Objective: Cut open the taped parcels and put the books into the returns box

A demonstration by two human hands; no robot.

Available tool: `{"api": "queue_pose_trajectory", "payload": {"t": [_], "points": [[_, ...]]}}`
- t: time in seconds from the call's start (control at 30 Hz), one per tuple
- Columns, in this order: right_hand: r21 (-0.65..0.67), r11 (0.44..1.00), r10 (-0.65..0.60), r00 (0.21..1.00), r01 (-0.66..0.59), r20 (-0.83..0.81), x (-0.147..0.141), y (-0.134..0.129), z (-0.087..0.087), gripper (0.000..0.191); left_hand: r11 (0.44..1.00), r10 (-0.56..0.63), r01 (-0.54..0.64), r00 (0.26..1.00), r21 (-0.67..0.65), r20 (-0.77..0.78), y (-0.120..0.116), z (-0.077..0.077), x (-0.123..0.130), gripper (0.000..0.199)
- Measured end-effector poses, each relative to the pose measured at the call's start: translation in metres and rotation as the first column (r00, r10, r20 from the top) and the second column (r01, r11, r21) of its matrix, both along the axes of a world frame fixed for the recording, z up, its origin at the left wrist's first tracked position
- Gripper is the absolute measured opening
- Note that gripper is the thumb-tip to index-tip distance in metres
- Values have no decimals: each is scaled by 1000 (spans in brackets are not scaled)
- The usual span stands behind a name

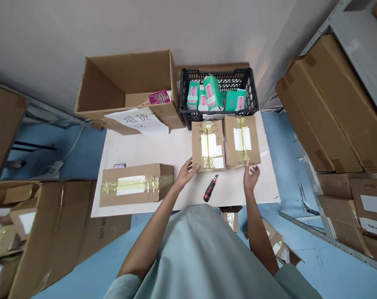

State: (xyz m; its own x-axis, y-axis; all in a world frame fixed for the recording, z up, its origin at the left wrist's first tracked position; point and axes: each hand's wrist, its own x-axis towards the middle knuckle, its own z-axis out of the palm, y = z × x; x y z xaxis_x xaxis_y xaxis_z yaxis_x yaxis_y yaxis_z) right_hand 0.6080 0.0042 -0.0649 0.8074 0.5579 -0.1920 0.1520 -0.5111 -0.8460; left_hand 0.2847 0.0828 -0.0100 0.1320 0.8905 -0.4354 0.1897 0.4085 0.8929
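Two taped cardboard boxes stand side by side on the white table. My left hand (186, 174) is at the near left corner of the left cardboard box (197, 143), fingers along its side and thumb at its front edge. My right hand (251, 179) is at the front edge of the right cardboard box (256, 143); its fingers are apart and one fingertip touches the box. Both boxes carry yellowish tape and white labels, and the left one has handwriting. A red and black utility knife (209, 190), blade showing, lies between my hands.
Behind the boxes is a black crate (185, 110) with several green and pink packages. A large open carton (98, 106) stands back left. A long taped box (113, 199) and a phone (119, 165) lie on the table's left. Shelved cartons (328, 104) flank the right.
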Motion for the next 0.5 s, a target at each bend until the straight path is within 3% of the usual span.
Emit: {"api": "queue_pose_trajectory", "payload": {"t": [0.1,0.17,0.23,0.33,0.43,0.5], "points": [[-215,965,137,987,-152,-83,-59,-27,-22,92,999,39,-38,998,35,-44,-34,17,-35,80],[-358,866,305,937,-348,-173,-101,-40,-33,88,995,86,-83,994,53,-66,-55,34,-65,74],[-496,732,445,879,-466,-169,-137,-45,-38,78,986,157,-149,981,75,-112,-70,51,-99,71],[-636,597,551,826,-489,-118,-168,-40,-39,56,945,302,-263,931,196,-204,-78,70,-163,66],[-679,564,566,819,-470,-97,-180,-34,-34,49,867,457,-307,802,392,-383,-80,75,-236,56],[-691,549,580,810,-470,-90,-187,-35,-26,48,822,527,-264,688,504,-499,-84,70,-283,52]]}}
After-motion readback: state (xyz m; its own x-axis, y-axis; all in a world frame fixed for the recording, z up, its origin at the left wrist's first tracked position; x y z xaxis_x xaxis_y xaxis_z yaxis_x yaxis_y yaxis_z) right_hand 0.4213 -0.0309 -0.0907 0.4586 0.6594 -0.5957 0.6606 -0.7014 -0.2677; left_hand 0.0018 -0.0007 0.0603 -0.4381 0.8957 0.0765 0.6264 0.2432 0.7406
